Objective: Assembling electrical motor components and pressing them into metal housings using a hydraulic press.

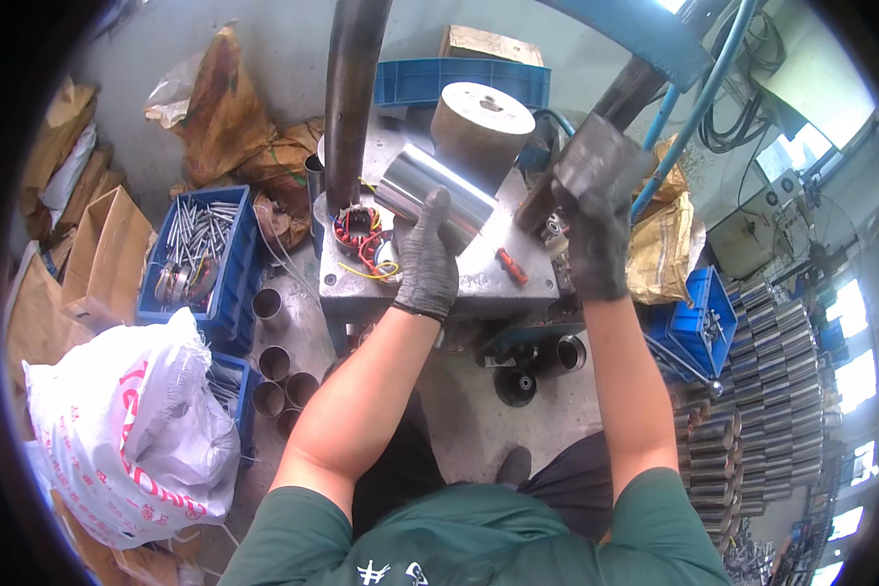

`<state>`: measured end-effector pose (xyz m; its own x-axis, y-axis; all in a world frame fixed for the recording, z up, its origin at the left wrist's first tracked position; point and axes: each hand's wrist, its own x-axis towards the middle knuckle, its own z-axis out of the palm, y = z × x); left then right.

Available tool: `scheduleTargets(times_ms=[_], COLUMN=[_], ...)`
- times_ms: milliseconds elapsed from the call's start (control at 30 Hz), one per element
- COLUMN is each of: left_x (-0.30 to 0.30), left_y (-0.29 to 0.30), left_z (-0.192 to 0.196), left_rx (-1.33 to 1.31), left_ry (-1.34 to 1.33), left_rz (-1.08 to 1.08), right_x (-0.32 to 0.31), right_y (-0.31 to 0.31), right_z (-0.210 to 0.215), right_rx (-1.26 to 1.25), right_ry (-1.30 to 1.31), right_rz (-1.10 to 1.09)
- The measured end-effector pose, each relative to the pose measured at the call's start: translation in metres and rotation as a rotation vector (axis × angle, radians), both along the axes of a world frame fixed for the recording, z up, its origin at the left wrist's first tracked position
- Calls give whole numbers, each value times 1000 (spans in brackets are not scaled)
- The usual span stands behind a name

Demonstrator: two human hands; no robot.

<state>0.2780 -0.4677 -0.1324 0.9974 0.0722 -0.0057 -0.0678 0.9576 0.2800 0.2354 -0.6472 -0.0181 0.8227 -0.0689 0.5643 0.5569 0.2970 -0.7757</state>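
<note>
My left hand (428,259), in a dark glove, is closed around a shiny metal cylinder (462,198), which it holds tilted above the metal worktable (479,283). Just below that cylinder sits a wound motor stator (355,230) with red and yellow wires. My right hand (596,234), gloved too and smeared by motion, is raised at the table's right side. It grips a dark grey, block-like metal piece (604,161), too blurred to name. Between the hands a red-handled tool (511,266) lies on the tabletop. Behind the cylinder stands a thick round metal block (483,127).
A dark upright post (352,107) rises behind the stator. Blue bins (220,322) with metal rods stand at left, near a white sack (132,430). Open tubes (273,363) rest on the floor. Stacked metal cylinders (776,381) and a blue bin (691,337) are at right.
</note>
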Motion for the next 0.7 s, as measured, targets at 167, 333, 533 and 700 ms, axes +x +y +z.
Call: scheduleTargets(times_ms=[167,333,533,700], left_x=[4,-15,-19,-21], left_y=[-11,-9,0,-9], left_z=[-14,12,17,23], left_rx=[108,221,348,473], left_ry=[27,-13,-33,-69], left_rz=[63,131,132,84], right_x=[78,131,154,159], right_y=[28,28,39,8], right_z=[14,-2,3,-1], right_rx=[44,-221,-554,-995], right_ry=[-23,-80,105,-77], right_rz=[-296,-511,-547,-1044])
